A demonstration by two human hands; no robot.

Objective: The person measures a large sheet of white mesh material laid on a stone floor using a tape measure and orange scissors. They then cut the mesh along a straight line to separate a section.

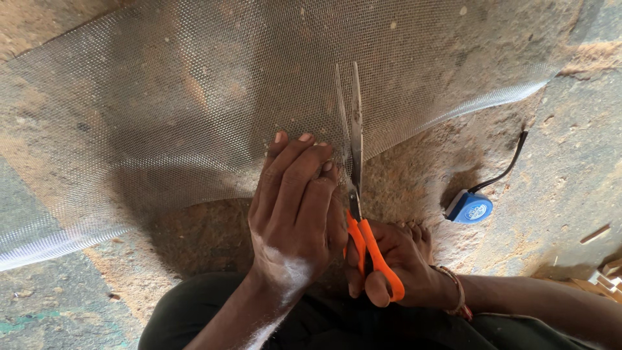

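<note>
A sheet of fine wire mesh (pixel 194 110) lies spread over a dusty, sawdust-strewn floor (pixel 570 149), covering most of the upper view; its near edge curves down toward the person. All positions below are given relative to the mesh.

Left hand (pixel 291 214): palm down at the middle of the near edge, fingers together and extended, fingertips resting on the mesh and pressing it flat just left of the blades.

Right hand (pixel 398 259): just off the near edge, closed around the orange handles of the scissors (pixel 356 188), thumb through one loop. A beaded bracelet (pixel 457 291) circles the wrist.

Scissors: blades point away from the person and lie over the mesh, parted only narrowly, close beside the left fingertips. Whether the mesh sits between the blades cannot be told.

A blue tape measure (pixel 470 209) with a dark strap rests on the floor just off the near edge, to the right of the scissors. Pale wood offcuts (pixel 606 279) lie at the far right, well apart from the mesh.
</note>
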